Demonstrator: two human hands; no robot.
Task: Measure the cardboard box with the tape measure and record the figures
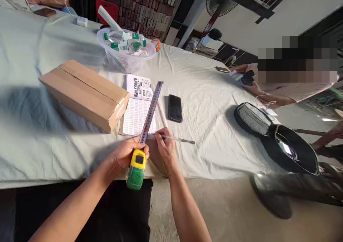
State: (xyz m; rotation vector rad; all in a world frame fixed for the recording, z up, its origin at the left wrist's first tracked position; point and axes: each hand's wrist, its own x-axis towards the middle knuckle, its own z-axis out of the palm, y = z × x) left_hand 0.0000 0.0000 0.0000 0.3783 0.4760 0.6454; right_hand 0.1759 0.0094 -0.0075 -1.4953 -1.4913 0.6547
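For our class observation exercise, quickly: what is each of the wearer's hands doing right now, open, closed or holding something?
Left hand: closed, holding the tape measure.
Right hand: closed, holding a pen.

1. Surface: table (206, 95) under pale, creased cloth.
2. Centre: printed booklet (135, 115), lying open; dark phone (175, 108) flat, to its right.
3. Left: closed cardboard box (83, 93).
4. Far side: clear plastic basin (125, 64); white plug block (81, 21).
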